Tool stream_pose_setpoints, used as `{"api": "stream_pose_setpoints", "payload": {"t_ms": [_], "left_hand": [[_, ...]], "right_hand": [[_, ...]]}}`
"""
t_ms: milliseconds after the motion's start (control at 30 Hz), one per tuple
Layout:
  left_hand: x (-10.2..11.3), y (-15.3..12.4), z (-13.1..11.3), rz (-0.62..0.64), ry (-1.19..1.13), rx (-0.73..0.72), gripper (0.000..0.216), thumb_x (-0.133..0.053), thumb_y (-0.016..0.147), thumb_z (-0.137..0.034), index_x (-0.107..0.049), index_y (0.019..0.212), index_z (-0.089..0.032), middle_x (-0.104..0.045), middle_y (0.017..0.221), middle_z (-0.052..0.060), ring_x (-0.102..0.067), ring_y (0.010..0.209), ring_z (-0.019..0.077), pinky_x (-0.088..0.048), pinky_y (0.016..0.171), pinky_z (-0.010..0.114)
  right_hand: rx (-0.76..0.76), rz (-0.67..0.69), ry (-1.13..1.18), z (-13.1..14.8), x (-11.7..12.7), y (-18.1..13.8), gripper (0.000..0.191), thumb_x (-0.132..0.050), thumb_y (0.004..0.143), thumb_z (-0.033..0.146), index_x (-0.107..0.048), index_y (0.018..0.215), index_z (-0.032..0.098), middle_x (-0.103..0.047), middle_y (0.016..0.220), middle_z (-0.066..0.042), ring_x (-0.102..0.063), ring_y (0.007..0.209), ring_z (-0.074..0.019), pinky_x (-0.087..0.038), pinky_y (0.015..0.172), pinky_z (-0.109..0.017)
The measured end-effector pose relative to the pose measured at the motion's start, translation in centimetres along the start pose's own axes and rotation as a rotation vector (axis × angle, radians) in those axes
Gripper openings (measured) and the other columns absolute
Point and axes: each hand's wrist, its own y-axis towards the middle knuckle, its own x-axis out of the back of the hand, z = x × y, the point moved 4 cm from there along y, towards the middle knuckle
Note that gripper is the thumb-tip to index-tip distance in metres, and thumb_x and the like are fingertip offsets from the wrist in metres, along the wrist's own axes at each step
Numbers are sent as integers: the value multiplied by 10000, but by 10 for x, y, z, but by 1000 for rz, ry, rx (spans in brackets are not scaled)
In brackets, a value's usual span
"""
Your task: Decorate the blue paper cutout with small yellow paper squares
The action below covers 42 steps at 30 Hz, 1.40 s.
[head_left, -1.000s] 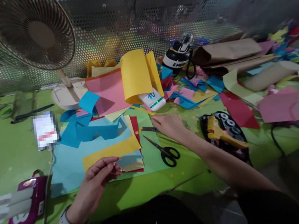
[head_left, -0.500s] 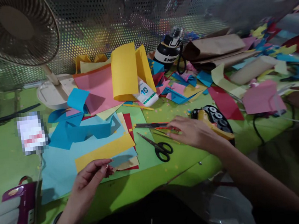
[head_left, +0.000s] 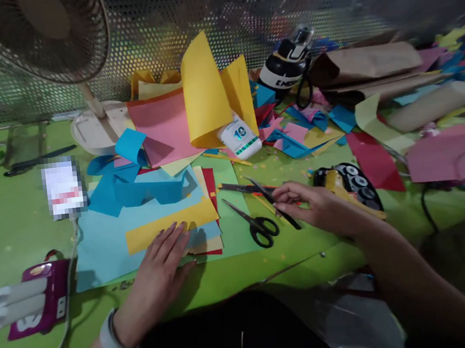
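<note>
From my end, looks partway along: yellow strip (head_left: pixel 142 240) is cut w/ straightish edges and lies flat, slantwise over the sheets (head_left: pixel 99 254); no fold or curl on it that I can see, so any shaping is prob. left to do. Blue strip (head_left: pixel 151 192) by it is creased, edge standing up. Nothing glued that I can make out. My L hand (head_left: pixel 161 264) grips nothing, palm down, fingertips resting on the yellow strip. My R hand (head_left: pixel 308 205) pinches a slim dark tool (head_left: pixel 267 194), prob. tweezers, btwn thumb & fingers, slanting over the cutter (head_left: pixel 238 188). Scissors (head_left: pixel 262 230), steel blades w/ round black loops, lie unheld btwn the hands. Textures: paper's matte & thin; yellow sheet (head_left: pixel 203 99) behind bends in a smooth curve; panel (head_left: pixel 152 38) at back is shiny perforated metal.
</note>
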Motion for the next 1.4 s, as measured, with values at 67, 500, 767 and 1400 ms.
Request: {"api": "stream_pose_setpoints", "payload": {"t_ms": [67, 500, 767, 1400], "left_hand": [[-2, 0, -1, 23, 6, 10, 529, -552, 924, -282, -419, 1433, -222, -462, 1475, 121, -403, 1381, 284, -371, 1118, 512], [3, -7, -3, 126, -28, 63, 601, -581, 909, -378, -391, 1454, -212, -403, 1510, 130, -356, 1407, 278, -309, 1161, 482], [-4, -10, -3, 160, 147, -11, 761, -523, 906, -530, -234, 1523, -193, -292, 1562, 138, -242, 1453, 268, -191, 1199, 456], [9, -7, -5, 198, 6, 66, 637, -562, 904, -467, -383, 1466, -225, -382, 1527, 105, -360, 1406, 282, -269, 1168, 471]], "right_hand": [[-11, 30, 154, 7, -6, 4, 342, -568, 868, 459, -616, 1067, 185, -694, 847, -72, -662, 751, -183, -533, 676, -294], [81, 60, 270, 40, -31, 15, 341, -581, 854, 467, -719, 996, 190, -684, 714, -39, -585, 558, -134, -473, 488, -234], [146, 5, 207, 48, -29, 14, 276, -610, 844, 428, -734, 939, 201, -699, 724, -37, -606, 564, -131, -489, 503, -222], [168, -165, 181, 59, -15, 5, 175, -716, 756, 386, -746, 854, 243, -747, 809, -45, -698, 678, -187, -592, 629, -284]]}}
